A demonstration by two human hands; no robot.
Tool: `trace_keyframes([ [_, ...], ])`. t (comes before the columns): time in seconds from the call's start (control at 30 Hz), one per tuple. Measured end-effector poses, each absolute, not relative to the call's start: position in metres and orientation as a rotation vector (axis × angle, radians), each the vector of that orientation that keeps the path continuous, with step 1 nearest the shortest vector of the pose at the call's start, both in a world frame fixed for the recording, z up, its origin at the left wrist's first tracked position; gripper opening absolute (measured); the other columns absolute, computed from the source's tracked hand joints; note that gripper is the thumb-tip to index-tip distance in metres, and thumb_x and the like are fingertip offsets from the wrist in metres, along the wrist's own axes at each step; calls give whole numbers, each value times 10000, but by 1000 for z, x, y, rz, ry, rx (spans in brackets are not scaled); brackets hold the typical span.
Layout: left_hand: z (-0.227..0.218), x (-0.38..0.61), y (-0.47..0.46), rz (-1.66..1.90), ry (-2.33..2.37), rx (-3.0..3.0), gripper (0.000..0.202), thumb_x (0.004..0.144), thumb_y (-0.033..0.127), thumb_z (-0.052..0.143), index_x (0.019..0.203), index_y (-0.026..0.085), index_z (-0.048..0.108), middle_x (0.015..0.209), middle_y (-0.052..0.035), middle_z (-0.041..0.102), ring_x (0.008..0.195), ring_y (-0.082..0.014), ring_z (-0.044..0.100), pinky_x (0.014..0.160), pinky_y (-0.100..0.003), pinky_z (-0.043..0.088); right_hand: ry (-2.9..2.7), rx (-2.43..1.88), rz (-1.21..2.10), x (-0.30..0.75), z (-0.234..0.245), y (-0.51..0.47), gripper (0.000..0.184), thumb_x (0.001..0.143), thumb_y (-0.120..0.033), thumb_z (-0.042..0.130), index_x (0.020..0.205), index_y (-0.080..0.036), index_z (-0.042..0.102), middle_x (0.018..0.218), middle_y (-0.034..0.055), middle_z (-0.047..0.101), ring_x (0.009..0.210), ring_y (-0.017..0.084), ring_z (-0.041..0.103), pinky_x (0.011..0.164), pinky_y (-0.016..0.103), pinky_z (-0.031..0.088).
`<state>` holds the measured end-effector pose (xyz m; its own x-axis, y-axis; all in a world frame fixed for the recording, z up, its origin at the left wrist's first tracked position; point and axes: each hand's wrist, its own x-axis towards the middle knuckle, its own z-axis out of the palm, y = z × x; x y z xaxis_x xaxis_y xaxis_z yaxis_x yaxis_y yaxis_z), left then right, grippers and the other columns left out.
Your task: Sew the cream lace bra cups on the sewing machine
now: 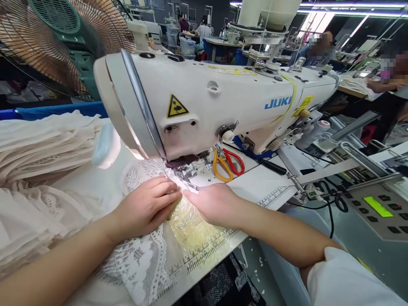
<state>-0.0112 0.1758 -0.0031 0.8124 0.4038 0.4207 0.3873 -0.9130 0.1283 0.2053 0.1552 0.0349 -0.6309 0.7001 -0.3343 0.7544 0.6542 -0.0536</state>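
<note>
White lace fabric (137,259) lies on the sewing machine bed, its upper part running up to the presser foot (188,172) under the machine head. My left hand (151,204) rests on the lace just in front of the foot, fingers together and gripping its edge. Close beside it, my right hand (212,204) is closed, its thumb pinching the lace edge near a thin metal piece. What its other fingers hold is hidden. Beneath both hands is a yellowish, clear-taped patch (191,225) on the bed. The white JUKI sewing machine (197,102) stands over the work.
Scissors (228,163) with orange and red handles and a black-handled tool (272,166) lie right of the foot. Piled pale fabric (44,157) sits at left, near a light blue object (105,144). A fan (63,38) stands behind; a control panel (379,208) is at right. People work beyond.
</note>
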Motion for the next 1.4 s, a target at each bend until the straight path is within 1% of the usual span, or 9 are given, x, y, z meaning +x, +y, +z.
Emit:
trace_keyframes([
  [0.57, 1, -28, 210, 521, 848, 3143, 340, 930, 188, 377, 1076, 199, 684, 1077, -95, 706, 950, -240, 616, 824, -392, 495, 2569, 1255, -339, 203, 28, 159, 688, 852, -162, 512, 1508, -178, 306, 854, 86, 715, 689, 229, 656, 459, 304, 339],
  [0.77, 10, -28, 210, 270, 1172, 3203, 452, 947, 275, 294, 1014, 194, 733, 721, -101, 643, 752, -256, 604, 617, -390, 470, 2583, 1263, -354, 203, 27, 159, 700, 838, -159, 520, 1505, -184, 310, 856, 85, 707, 714, 227, 654, 462, 287, 331],
  [0.9, 28, -25, 189, 484, 1250, 3052, 394, 930, 223, 303, 950, 175, 694, 914, -78, 652, 892, -254, 601, 751, -403, 491, 2645, 1297, -386, 210, 26, 156, 659, 838, -153, 526, 1474, -184, 356, 873, 85, 700, 701, 215, 637, 475, 282, 328],
  [1.03, 35, -25, 167, 322, 936, 2769, 238, 879, 262, 478, 1044, 254, 648, 972, -28, 674, 880, -202, 619, 746, -321, 510, 2822, 1336, -521, 221, 28, 145, 318, 929, -207, 431, 1195, -152, 597, 875, 77, 683, 762, 196, 611, 556, 289, 352],
  [1.13, 29, -27, 164, 148, 950, 2590, 109, 802, 259, 540, 820, 243, 646, 754, -9, 648, 701, -181, 596, 613, -289, 477, 2908, 1438, -728, 226, 24, 124, 287, 966, -256, 391, 937, -145, 654, 848, 72, 662, 799, 179, 587, 655, 282, 395],
  [1.23, 29, -26, 168, 280, 1051, 2267, 233, 856, 351, 484, 679, 208, 540, 623, 5, 557, 573, -138, 514, 523, -248, 427, 2965, 1530, -929, 222, 15, 97, 357, 954, -349, 443, 1210, -150, 594, 912, 85, 655, 805, 188, 580, 700, 292, 438],
  [1.3, 35, -22, 169, 420, 1148, 1981, 302, 866, 464, 481, 707, 208, 502, 551, 37, 478, 487, -111, 433, 449, -223, 365, 3049, 1436, -978, 212, 10, 83, 567, 922, -418, 502, 1426, -173, 418, 1017, 108, 650, 856, 211, 590, 727, 313, 463],
  [1.33, 39, -19, 169, 494, 1207, 1855, 323, 852, 500, 490, 709, 211, 477, 520, 54, 432, 453, -99, 386, 420, -213, 320, 3092, 1347, -978, 206, 8, 79, 645, 902, -436, 532, 1464, -170, 363, 1036, 116, 650, 875, 221, 594, 739, 321, 470],
  [1.4, 42, -13, 168, 648, 1329, 1684, 339, 817, 529, 494, 701, 217, 431, 485, 76, 367, 419, -86, 314, 395, -207, 251, 3114, 1216, -973, 193, 7, 77, 597, 886, -411, 559, 1405, -137, 449, 982, 113, 671, 872, 224, 607, 744, 311, 472],
])
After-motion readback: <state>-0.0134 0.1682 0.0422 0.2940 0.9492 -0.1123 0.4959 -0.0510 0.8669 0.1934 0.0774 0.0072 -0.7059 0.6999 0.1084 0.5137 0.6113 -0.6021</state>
